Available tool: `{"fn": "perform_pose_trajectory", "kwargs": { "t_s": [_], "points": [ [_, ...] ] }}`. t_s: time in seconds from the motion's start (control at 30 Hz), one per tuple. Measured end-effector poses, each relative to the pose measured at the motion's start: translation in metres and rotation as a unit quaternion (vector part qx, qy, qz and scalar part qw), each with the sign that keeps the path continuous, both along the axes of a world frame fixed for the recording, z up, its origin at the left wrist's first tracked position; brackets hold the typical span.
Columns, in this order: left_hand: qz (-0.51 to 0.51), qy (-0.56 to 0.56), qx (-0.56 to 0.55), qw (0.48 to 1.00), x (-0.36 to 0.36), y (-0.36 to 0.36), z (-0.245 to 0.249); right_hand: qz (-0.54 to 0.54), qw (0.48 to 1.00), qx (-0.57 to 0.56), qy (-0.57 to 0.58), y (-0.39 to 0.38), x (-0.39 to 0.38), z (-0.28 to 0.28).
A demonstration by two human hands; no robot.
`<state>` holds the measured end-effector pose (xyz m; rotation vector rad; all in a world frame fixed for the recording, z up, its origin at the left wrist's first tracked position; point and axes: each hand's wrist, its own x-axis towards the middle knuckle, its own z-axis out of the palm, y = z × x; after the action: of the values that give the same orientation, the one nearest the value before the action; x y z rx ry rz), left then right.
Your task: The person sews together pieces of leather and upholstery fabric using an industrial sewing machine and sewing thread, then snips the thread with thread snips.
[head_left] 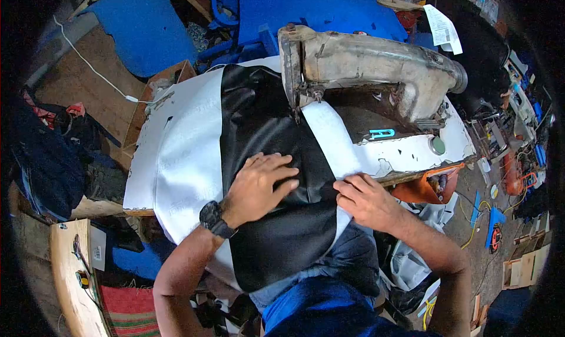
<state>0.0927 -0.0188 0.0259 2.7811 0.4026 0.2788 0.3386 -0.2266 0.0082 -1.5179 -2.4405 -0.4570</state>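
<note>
A joined sheet of black leatherette (276, 231) and white leatherette (188, 143) lies over the sewing table and hangs down onto my lap. My left hand (259, 184) rests palm down on the black part, fingers stretched out. The fingers of my right hand (366, 200) are curled and pinch the sheet's right edge, where a white strip (332, 134) meets the black. An old, worn sewing machine (371, 60) stands beyond my hands, its needle end over the seam between black and white. The needle tip itself is too small to make out.
Teal thread snips (381, 133) and a round green object (436, 146) lie on the table right of the sheet. An orange pouch (426, 187) hangs below the table edge. Blue sheets (318, 13) lie behind the machine; tools and cables clutter the floor at right.
</note>
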Motion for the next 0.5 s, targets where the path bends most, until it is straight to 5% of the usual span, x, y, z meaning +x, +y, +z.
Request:
{"fn": "perform_pose_trajectory", "kwargs": {
  "t_s": [0.07,0.17,0.23,0.5],
  "points": [
    [0.047,-0.001,-0.055,0.997,0.019,0.000,0.013,-0.028,1.000,0.006,0.004,0.002,-0.005,-0.004],
    [-0.009,-0.145,-0.035,0.989,0.025,-0.017,-0.007,-0.034,0.998,-0.004,0.052,0.015,-0.001,0.003],
    [-0.085,-0.104,-0.012,0.991,0.012,-0.017,-0.008,-0.018,0.995,-0.003,0.097,0.016,0.005,0.011],
    [-0.092,-0.075,-0.008,0.993,-0.012,-0.014,-0.003,-0.007,0.988,0.015,0.152,0.027,0.013,0.019]
  ]
}}
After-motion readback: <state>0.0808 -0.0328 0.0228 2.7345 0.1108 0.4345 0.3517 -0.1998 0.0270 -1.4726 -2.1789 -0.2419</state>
